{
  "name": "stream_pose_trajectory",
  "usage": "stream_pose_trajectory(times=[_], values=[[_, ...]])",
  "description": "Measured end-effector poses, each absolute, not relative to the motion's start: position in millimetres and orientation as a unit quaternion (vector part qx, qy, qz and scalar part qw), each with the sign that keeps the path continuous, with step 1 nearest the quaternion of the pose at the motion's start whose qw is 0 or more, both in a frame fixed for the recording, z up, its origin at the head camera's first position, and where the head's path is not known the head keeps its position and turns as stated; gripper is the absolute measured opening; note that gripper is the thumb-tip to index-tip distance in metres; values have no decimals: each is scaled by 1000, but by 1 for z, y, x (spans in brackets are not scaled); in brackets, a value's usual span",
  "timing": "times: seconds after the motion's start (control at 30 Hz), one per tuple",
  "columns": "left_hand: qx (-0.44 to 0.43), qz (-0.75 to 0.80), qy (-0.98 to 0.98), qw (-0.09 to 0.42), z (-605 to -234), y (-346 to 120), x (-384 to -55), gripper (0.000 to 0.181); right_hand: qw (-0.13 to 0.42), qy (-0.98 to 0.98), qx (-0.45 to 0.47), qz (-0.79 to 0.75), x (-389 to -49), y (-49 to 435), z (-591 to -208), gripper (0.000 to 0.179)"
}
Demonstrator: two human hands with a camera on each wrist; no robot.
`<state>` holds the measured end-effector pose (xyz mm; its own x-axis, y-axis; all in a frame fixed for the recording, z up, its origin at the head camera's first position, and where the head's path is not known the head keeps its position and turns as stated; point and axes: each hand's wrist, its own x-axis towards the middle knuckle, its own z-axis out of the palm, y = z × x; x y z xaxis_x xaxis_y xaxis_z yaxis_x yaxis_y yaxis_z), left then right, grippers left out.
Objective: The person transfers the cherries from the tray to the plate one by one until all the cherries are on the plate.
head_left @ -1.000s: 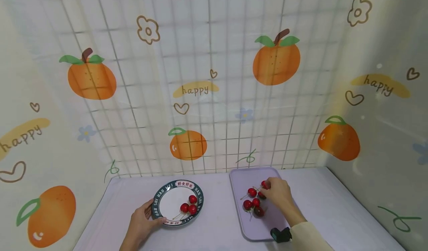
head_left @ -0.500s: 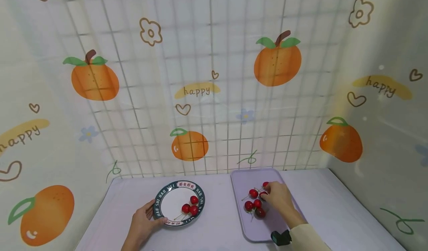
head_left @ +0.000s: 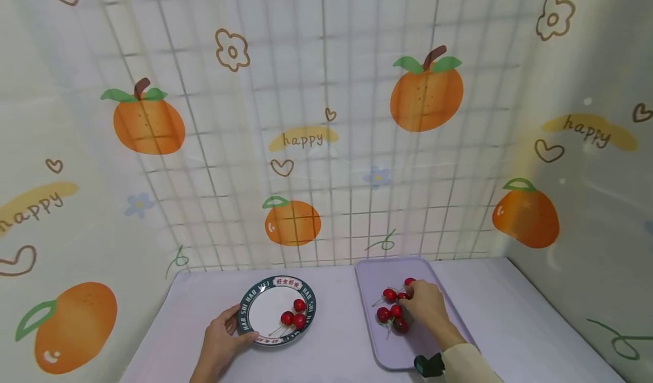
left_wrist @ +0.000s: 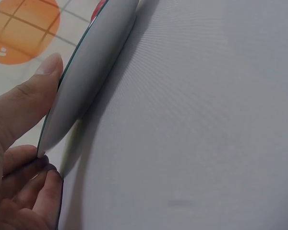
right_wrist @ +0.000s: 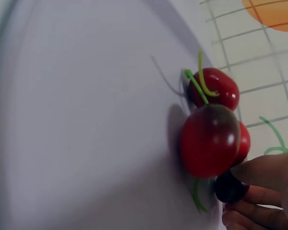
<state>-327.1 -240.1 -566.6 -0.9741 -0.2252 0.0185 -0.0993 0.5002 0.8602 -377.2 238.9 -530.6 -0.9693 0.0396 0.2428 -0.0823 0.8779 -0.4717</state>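
My left hand (head_left: 219, 337) grips the near-left rim of a round white plate (head_left: 262, 309) with a dark green lettered border. Its thumb lies over the rim and its fingers are curled at the plate's underside (left_wrist: 91, 67). Three red cherries (head_left: 287, 318) lie on the plate's right side. Over a lilac tray (head_left: 390, 352), my right hand (head_left: 425, 302) pinches a dark-looking cherry (right_wrist: 231, 187) between thumb and fingers. Several other cherries lie close by on the tray, among them a large dark red cherry (right_wrist: 210, 141) with green stems around it.
Both plate and tray stand on a white-covered table (head_left: 334, 326). A curtain with printed oranges (head_left: 293, 222) hangs over a wire grid behind it and along the sides. A dark wrist device (head_left: 429, 365) sits at the right sleeve, over the tray's near edge.
The right fingers have lowered slightly from the tray's far cherries and closed on a cherry in the cluster's middle. The left hand keeps its grip on the plate; the head view has shifted slightly.
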Motion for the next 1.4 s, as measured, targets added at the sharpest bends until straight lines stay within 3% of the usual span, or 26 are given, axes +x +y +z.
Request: stream_pose_trajectory(times=[0.47, 0.8, 1.4], values=[[108, -475, -871, 66, -570, -238, -328, 106, 126, -953, 6, 277, -374, 238, -514, 13], [104, -476, -871, 65, -566, -237, -327, 104, 160, -947, 33, 276, -374, 221, -492, 15], [94, -471, -874, 73, -570, -240, -329, 106, 173, -938, 48, 295, -376, 187, -473, 15]])
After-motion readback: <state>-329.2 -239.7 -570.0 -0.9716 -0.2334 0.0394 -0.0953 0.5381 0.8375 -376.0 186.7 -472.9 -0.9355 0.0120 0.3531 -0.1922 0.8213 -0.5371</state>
